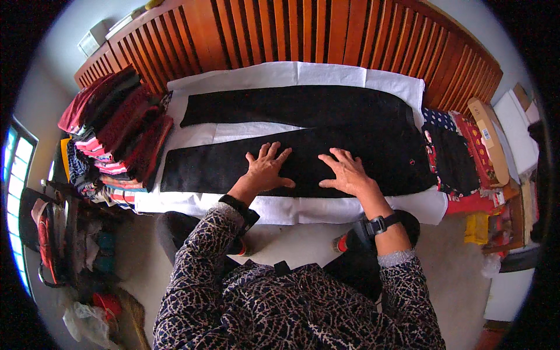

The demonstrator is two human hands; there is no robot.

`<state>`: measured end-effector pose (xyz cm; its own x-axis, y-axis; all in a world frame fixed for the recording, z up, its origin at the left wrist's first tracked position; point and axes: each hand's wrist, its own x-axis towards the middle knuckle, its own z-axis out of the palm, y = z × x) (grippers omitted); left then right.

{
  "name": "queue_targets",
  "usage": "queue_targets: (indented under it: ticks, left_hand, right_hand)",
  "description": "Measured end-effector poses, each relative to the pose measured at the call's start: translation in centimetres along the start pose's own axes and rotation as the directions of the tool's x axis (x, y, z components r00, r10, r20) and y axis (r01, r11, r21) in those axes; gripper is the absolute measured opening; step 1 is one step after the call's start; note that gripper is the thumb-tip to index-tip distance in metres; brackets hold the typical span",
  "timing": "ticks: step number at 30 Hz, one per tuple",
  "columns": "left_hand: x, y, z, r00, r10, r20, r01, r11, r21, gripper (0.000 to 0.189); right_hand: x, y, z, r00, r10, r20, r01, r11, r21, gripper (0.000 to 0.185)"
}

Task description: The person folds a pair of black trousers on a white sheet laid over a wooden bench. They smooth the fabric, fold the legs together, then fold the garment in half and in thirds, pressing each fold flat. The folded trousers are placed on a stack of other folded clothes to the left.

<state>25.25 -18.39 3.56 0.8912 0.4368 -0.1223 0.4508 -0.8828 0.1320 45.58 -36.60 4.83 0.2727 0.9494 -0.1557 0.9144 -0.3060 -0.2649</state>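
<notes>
Black trousers [350, 113] lie flat and spread out on a white cloth [284, 210], with the waist at the right and the leg ends at the left. My left hand [267, 168] rests on the nearer leg, palm down with its fingers spread. To its right, my right hand [345, 171] also lies palm down on the trousers, fingers apart. Neither hand grips the fabric. A strip of white cloth shows between the two legs. A small red mark [412, 162] is on the trousers near the waist.
A tall stack of folded clothes [122, 127] stands at the left end. Folded garments [455, 153] and a cardboard box [488, 142] are at the right. A slatted wooden headboard [306, 35] runs along the far side. A plastic bag [87, 323] lies on the floor, lower left.
</notes>
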Motion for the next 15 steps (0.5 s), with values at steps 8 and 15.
queue_targets:
  ticks: [8, 15]
  left_hand:
    - [-0.6, -1.3, -0.9, 1.0, 0.024, 0.014, -0.023, 0.996, -0.084, 0.099]
    - [-4.7, -6.6, -1.8, 0.993, -0.108, 0.053, 0.112, 0.991, -0.067, 0.095]
  right_hand:
    - [0.6, -0.4, -0.7, 1.0, 0.019, 0.006, -0.019, 0.999, -0.046, 0.088]
    - [0.8, -0.2, 0.3, 0.973, -0.175, -0.147, 0.167, 0.984, -0.066, 0.08]
